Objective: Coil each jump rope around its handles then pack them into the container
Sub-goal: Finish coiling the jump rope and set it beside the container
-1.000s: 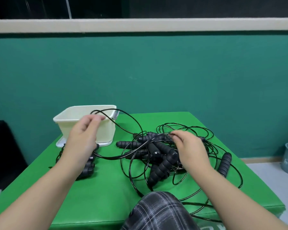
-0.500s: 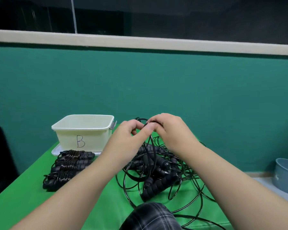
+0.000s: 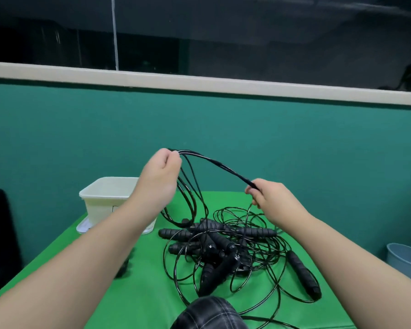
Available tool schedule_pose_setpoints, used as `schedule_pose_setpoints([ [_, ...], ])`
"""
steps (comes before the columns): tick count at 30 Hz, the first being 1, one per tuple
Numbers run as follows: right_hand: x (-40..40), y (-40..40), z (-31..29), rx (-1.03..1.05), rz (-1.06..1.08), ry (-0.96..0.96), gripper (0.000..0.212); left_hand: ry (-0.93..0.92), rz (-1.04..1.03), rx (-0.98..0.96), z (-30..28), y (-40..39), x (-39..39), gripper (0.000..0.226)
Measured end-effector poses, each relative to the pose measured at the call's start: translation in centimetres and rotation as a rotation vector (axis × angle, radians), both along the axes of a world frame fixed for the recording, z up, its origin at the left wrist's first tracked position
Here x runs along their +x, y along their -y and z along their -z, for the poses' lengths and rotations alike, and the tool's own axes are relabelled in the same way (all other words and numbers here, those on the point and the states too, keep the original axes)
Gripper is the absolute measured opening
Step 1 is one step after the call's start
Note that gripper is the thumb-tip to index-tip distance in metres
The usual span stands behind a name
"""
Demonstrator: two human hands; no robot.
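A tangle of black jump ropes (image 3: 226,248) with ribbed handles lies on the green table (image 3: 140,293). My left hand (image 3: 160,173) is raised above it and pinches a bundle of black cord strands (image 3: 214,162). My right hand (image 3: 272,198), lower and to the right, pinches the same strands, which stretch between both hands. Loops of cord hang from my left hand down into the pile. A cream plastic container (image 3: 105,198) stands at the back left, partly hidden by my left forearm. One handle (image 3: 304,273) lies apart at the right.
The container sits on a white lid (image 3: 83,226). A grey-blue bin (image 3: 406,260) stands on the floor at the right. A dark chair (image 3: 0,233) is at the left edge. A plaid-clad knee (image 3: 209,314) shows at the bottom. A teal wall lies behind.
My hands, pinching cord close together half a second ago, have moved apart. The left hand rose and the cord strands now stretch between them. The camera tilted upward.
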State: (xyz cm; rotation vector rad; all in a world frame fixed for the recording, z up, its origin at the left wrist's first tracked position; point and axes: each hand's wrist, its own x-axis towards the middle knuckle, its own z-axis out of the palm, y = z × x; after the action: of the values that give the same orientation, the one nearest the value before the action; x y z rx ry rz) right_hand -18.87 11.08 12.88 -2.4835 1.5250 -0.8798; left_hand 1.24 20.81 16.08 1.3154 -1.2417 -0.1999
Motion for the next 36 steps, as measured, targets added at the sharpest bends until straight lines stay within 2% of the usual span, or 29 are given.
schedule_pose_setpoints([
  [5,-3.9,1.4,0.5,0.077,0.201,-0.005,0.022,-0.057,-0.098,-0.115,-2.6,-0.9,1.8,0.031],
  [7,-4.9,1.5,0.5,0.113,0.250,0.001,0.030,-0.017,-0.121,-0.129,-3.1,-1.2,2.5,0.031],
  [10,-5.0,0.4,-0.2,0.060,0.331,-0.119,0.039,0.128,-0.115,-0.010,-3.0,-1.1,2.9,0.035],
  [13,-3.8,-1.3,-1.9,-0.048,0.332,-0.165,0.036,0.191,-0.116,0.127,-2.1,-0.2,3.4,0.035],
  [15,-2.8,-1.8,-3.3,-0.020,0.249,-0.105,0.035,0.282,-0.153,0.215,-1.3,0.3,3.7,0.037],
  [18,-1.6,-2.6,-5.7,0.002,0.178,0.104,0.047,0.452,-0.222,0.383,0.1,1.1,4.2,0.054],
  [22,-0.7,-4.0,-8.9,0.013,0.072,0.411,0.048,0.387,-0.074,0.388,0.9,2.0,4.1,0.059],
  [25,0.1,-5.0,-10.8,0.050,-0.024,0.623,0.042,0.454,-0.068,0.446,1.1,2.4,4.0,0.058],
  [27,0.8,-5.6,-11.8,0.055,-0.062,0.697,0.040,0.466,-0.055,0.401,1.0,2.2,3.5,0.057],
  [30,2.0,-6.4,-12.6,0.071,-0.104,0.715,0.039,0.422,0.078,0.198,0.2,1.2,2.3,0.064],
  [33,3.3,-7.1,-13.0,0.071,-0.155,0.644,0.039,0.296,0.291,0.117,-0.2,-0.7,0.1,0.039],
  [36,4.4,-7.8,-13.3,0.017,-0.191,0.527,0.039,0.288,0.419,0.118,0.0,-2.2,-2.2,0.059],
])
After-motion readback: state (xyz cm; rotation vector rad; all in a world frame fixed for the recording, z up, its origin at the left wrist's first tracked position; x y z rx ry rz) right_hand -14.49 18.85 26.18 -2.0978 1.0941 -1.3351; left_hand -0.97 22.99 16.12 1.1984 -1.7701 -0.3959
